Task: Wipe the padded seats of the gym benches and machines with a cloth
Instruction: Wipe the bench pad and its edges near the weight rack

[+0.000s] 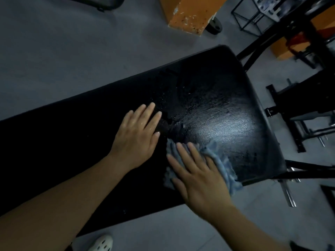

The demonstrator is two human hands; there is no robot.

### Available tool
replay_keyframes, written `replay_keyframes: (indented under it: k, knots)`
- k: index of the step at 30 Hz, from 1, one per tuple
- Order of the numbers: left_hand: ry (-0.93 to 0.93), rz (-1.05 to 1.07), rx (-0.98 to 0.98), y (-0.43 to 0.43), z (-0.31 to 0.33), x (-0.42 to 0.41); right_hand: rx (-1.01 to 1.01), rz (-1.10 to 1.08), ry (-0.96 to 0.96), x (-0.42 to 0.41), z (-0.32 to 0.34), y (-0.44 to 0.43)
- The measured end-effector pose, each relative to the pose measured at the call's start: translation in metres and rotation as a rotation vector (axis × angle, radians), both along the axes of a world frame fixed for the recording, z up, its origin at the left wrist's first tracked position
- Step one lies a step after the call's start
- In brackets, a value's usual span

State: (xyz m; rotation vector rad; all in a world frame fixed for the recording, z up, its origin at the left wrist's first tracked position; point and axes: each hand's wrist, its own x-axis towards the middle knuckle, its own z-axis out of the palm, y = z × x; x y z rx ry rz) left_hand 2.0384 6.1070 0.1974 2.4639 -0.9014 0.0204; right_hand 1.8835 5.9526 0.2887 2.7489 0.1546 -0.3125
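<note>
Both hands lie flat with straight fingers on the black bench pad: the left hand bare, the right hand pressing the blue cloth near the pad's near edge. This cloth looks soft, light and damp, so I think a flat palm on its middle guides it best over the slippery wet vinyl.

A person leans over a black padded bench that runs from lower left to upper right across a grey floor. The left hand lies flat on the pad, fingers straight and slightly spread. Just beside it, the right hand presses flat on a crumpled blue cloth near the bench's near edge. The pad beyond the hands shines wet, with small droplets. A black metal frame stands at the far end of the bench. An orange box sits on the floor beyond it. A white shoe shows at the bottom edge.
</note>
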Motion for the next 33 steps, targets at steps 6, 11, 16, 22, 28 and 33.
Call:
replay_keyframes:
  k: [6,11,16,22,28,33]
  knots:
    - [0.025,-0.052,0.000,0.011,-0.007,0.017,-0.066,-0.335,-0.211,0.105,0.013,-0.021]
    - [0.028,-0.048,-0.037,0.019,-0.012,0.032,0.018,-0.070,-0.006,0.042,-0.019,0.031]
    - [0.028,-0.066,-0.021,0.020,-0.011,0.043,-0.053,-0.288,-0.208,0.114,0.008,-0.014]
    - [0.019,-0.033,-0.054,0.013,-0.011,0.057,0.018,-0.153,-0.096,0.121,-0.023,0.026]
    - [-0.037,-0.027,-0.054,0.014,-0.015,0.059,-0.067,-0.322,-0.217,0.177,0.023,-0.039]
    - [-0.055,0.039,-0.081,0.016,-0.025,0.059,-0.027,-0.213,-0.187,0.228,-0.014,0.004]
